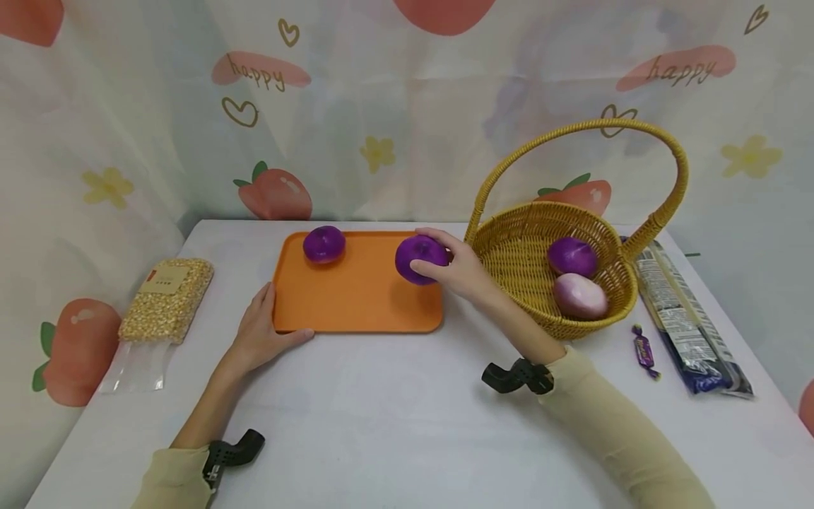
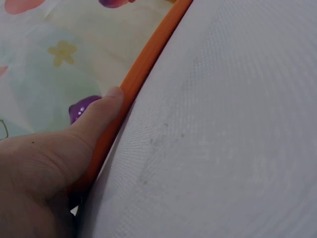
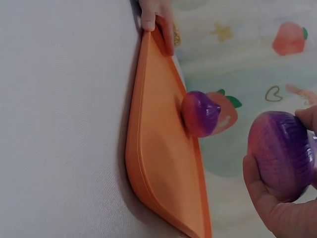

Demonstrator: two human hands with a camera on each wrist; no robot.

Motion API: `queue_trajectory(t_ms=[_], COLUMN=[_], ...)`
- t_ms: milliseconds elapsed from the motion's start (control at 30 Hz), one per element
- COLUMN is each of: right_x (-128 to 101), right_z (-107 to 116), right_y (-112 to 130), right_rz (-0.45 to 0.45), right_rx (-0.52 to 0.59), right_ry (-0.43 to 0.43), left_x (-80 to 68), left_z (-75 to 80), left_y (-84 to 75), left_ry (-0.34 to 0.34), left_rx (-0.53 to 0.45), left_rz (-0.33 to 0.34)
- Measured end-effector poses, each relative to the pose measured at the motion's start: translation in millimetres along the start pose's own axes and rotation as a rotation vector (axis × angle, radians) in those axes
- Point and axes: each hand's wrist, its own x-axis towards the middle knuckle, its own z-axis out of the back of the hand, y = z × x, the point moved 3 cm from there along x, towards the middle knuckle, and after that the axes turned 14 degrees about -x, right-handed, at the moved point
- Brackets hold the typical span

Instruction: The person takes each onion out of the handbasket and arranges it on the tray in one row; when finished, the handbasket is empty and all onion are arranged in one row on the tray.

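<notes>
My right hand [image 1: 463, 267] holds a glossy purple onion [image 1: 420, 260] between thumb and fingers. In the right wrist view this onion [image 3: 281, 153] is raised clear of the orange tray [image 1: 356, 304]; in the head view it appears over the tray's right end. Another purple onion [image 1: 324, 244] sits on the tray near its back left corner. At the tray's front left corner rests my left hand [image 1: 262, 331], its fingers along the left side. The thumb [image 2: 101, 114] lies straight against the front rim in the left wrist view.
Right of the tray stands a yellow wicker basket [image 1: 509, 272] with a tall handle. Inside lie a purple onion [image 1: 572, 256] and a paler pinkish bulb [image 1: 580, 296]. Farther right are a purple-wrapped candy [image 1: 644, 351] and a long packet [image 1: 687, 318]. A bag of yellow kernels [image 1: 167, 300] lies left.
</notes>
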Motion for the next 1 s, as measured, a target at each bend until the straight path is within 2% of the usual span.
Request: queue_trajectory(t_ms=[300, 700, 1000], right_x=[10.9, 27.1, 52.5], right_z=[-5.7, -12.6, -18.5], right_y=[-2.5, 0.7, 1.1], right_rz=[-0.073, -0.075, -0.060], right_rx=[0.015, -0.004, -0.057], right_ry=[0.003, 0.007, -0.012], left_x=[1.2, 1.5, 0.7], left_z=[-0.9, -0.5, 0.4], left_y=[-0.8, 0.9, 0.1], left_ry=[0.006, 0.001, 0.000], left_rx=[-0.005, 0.003, 0.004], left_rz=[0.011, 0.015, 0.017])
